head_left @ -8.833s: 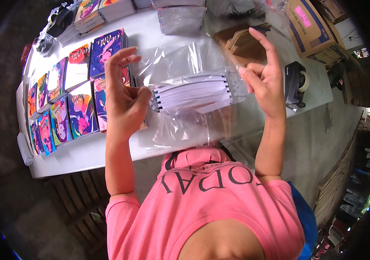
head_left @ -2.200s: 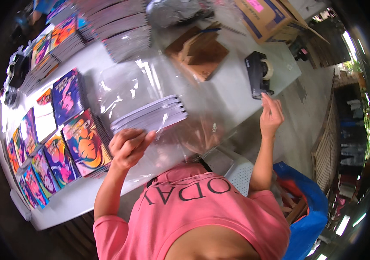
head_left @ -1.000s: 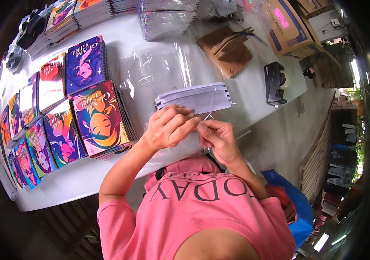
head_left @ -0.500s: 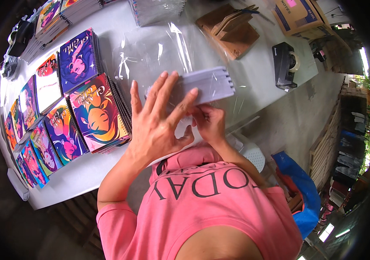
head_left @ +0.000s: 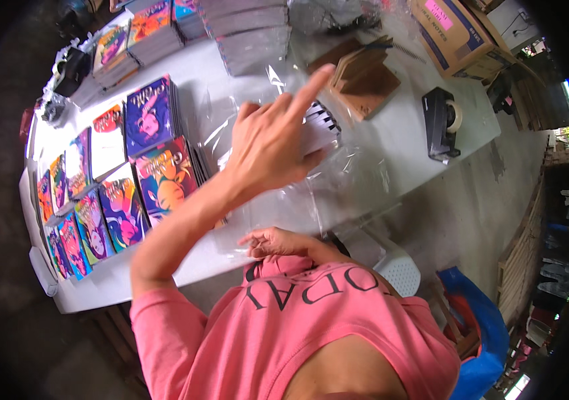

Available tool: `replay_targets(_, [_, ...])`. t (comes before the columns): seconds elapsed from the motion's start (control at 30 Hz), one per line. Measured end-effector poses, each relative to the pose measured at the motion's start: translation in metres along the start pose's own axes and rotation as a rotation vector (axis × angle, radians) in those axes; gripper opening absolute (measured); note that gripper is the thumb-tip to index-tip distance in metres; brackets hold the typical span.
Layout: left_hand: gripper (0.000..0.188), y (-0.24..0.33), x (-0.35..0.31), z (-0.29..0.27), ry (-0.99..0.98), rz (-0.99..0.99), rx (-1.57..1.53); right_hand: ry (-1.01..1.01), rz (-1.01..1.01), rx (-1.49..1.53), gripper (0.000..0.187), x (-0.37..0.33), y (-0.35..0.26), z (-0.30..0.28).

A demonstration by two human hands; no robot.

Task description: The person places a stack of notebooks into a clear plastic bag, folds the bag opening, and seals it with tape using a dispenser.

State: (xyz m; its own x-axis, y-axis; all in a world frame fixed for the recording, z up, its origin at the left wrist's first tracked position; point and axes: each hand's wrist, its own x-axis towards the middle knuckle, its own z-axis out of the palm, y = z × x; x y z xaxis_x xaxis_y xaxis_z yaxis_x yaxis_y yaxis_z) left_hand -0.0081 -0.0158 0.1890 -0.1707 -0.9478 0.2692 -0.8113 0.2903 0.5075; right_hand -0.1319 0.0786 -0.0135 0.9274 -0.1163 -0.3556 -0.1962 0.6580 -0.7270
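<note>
My left hand (head_left: 270,143) is over a small white spiral-bound pad (head_left: 321,137), index finger stretched toward the far side and thumb apart. It covers much of the pad, so any contact is hard to make out. Clear plastic film (head_left: 348,183) lies under and around the pad, wrinkled and shiny. Close to my body at the table's near edge, my right hand (head_left: 274,241) has loosely bent fingers spread apart, with nothing visible in them. Left of my hands, spiral notebooks with colourful illustrated covers (head_left: 164,180) lie in rows of stacks.
A wooden stand (head_left: 368,83) sits beyond the pad, with a black tape dispenser (head_left: 436,127) to its right. A cardboard box (head_left: 461,37) occupies the far right corner. Tall notebook stacks (head_left: 251,37) stand at the back. A white perforated stool (head_left: 398,270) is beside me.
My right hand has left the pad and drawn back toward my body. My left hand has shifted right and away from me, over the pad, its index finger now extended. The view has tilted slightly.
</note>
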Motion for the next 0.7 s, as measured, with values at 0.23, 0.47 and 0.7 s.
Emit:
replay_targets(0.23, [0.092,-0.028,-0.102,0.01,0.396,-0.108,-0.487,-0.071,-1.112,0.668,0.066,-0.043,-0.1,-0.095])
replay_targets(0.47, [0.093,-0.077,-0.131,0.122,0.229,-0.498,-0.914,0.594,-0.637,-0.163,0.058,-0.08,-0.137,-0.085])
replay_targets(0.7, [0.057,-0.016,-0.067,0.026,0.803,0.339,-0.301,0.153,-1.05,-1.117,0.033,-0.118,-0.229,-0.041])
